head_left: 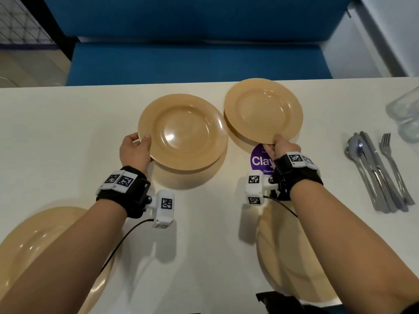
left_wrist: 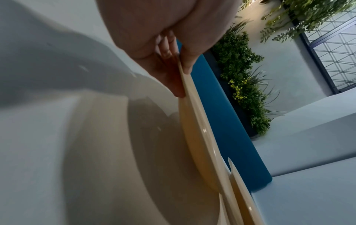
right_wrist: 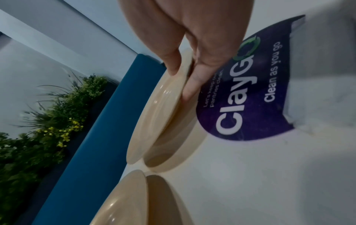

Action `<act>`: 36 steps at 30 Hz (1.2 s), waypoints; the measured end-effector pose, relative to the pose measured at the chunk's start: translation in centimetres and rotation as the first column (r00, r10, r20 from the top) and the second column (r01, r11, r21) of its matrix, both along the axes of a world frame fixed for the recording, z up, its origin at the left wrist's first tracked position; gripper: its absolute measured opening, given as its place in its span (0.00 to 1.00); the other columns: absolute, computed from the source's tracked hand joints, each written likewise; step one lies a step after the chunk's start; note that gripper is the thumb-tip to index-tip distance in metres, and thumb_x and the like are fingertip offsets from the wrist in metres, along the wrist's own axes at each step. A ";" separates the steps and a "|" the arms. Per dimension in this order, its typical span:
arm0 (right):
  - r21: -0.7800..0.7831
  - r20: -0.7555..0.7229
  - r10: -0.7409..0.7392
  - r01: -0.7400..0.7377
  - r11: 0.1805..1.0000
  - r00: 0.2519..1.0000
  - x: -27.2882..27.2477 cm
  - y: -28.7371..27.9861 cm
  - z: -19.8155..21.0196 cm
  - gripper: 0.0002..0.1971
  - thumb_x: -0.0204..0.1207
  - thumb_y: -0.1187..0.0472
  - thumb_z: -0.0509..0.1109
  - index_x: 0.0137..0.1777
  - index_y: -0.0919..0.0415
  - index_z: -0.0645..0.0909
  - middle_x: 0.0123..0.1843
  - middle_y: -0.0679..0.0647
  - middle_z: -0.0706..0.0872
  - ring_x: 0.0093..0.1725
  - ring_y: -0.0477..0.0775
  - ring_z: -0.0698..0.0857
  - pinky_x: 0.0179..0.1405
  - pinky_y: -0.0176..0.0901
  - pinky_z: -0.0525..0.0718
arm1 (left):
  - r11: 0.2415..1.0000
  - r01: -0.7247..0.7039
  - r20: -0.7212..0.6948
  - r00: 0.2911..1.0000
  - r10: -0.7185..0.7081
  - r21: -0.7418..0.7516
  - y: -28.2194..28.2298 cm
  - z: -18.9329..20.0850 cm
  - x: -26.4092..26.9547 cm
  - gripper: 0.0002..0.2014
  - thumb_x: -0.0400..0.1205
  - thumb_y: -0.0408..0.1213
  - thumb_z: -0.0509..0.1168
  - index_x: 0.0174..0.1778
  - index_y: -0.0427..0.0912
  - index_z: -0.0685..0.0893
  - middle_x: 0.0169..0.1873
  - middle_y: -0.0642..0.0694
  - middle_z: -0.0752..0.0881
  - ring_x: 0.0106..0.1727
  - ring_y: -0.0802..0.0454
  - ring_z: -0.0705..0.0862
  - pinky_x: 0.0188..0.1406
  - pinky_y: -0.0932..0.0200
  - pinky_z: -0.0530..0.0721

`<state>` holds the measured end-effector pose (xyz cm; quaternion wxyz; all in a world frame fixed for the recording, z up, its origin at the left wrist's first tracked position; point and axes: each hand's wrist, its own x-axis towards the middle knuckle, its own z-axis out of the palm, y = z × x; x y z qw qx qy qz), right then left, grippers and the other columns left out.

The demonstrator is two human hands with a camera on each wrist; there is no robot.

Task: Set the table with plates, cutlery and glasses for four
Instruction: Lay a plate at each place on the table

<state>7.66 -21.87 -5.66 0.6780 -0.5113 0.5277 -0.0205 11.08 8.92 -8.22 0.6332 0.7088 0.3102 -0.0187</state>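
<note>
Both hands pinch plates by the near rim, thumb on top and fingers curled beneath: the left hand (head_left: 135,150) holds the left plate (head_left: 182,132), the right hand (head_left: 281,147) the right plate (head_left: 263,112). Each plate tilts up from its grip and casts a shadow on the bench (head_left: 68,123), so I judge both are just above the surface, being carried to the far two places. Two more plates, one (head_left: 40,241) under the left forearm and one (head_left: 285,257) under the right, already lie on the near side, so plate-laying looks nearly finished. Next, I think, each grip must lower its plate flat and let go, with a gap kept between them, since beyond the grips their rims nearly meet. Beyond the right grip, that plate's far rim sits close to the bench's far edge. Left of the left grip the bench is open; right of the right grip lie the cutlery (head_left: 376,171) and glasses (head_left: 405,109), still ungrouped. A purple sticker (right_wrist: 248,85) lies under the right grip.
</note>
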 end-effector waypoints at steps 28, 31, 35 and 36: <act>-0.361 -0.103 0.690 -0.673 0.646 0.717 6.4 36.2 -0.5 0.32 0.66 0.72 0.75 0.72 0.56 0.76 0.39 0.48 0.86 0.55 0.57 0.88 0.65 0.51 0.82 | 0.990 0.045 -0.042 0.998 -0.040 0.135 28.4 0.2 4.8 0.20 0.82 0.33 0.61 0.71 0.46 0.74 0.57 0.41 0.85 0.59 0.42 0.84 0.62 0.42 0.83; -0.393 -0.133 0.688 -0.675 0.624 0.714 6.4 36.6 -0.8 0.31 0.66 0.70 0.75 0.71 0.54 0.77 0.38 0.48 0.85 0.53 0.56 0.88 0.64 0.46 0.82 | 0.988 0.106 -0.076 0.992 -0.098 0.115 29.2 -0.5 5.2 0.24 0.78 0.33 0.64 0.72 0.48 0.75 0.56 0.40 0.87 0.58 0.41 0.85 0.61 0.41 0.83; -0.440 -0.165 0.698 -0.685 0.580 0.697 6.3 36.4 -0.6 0.30 0.69 0.68 0.74 0.72 0.51 0.76 0.51 0.54 0.88 0.49 0.47 0.82 0.54 0.35 0.75 | 0.981 0.142 -0.097 0.987 -0.130 0.129 30.4 -1.8 5.5 0.34 0.66 0.39 0.67 0.73 0.52 0.75 0.47 0.47 0.88 0.55 0.44 0.87 0.61 0.42 0.84; -0.441 -0.167 0.698 -0.686 0.579 0.697 6.4 36.5 -0.5 0.30 0.69 0.68 0.74 0.72 0.51 0.76 0.51 0.54 0.88 0.48 0.47 0.82 0.54 0.35 0.75 | 0.981 0.145 -0.094 0.987 -0.134 0.132 30.6 -2.1 5.6 0.35 0.65 0.39 0.68 0.73 0.52 0.75 0.46 0.48 0.88 0.56 0.44 0.87 0.61 0.42 0.84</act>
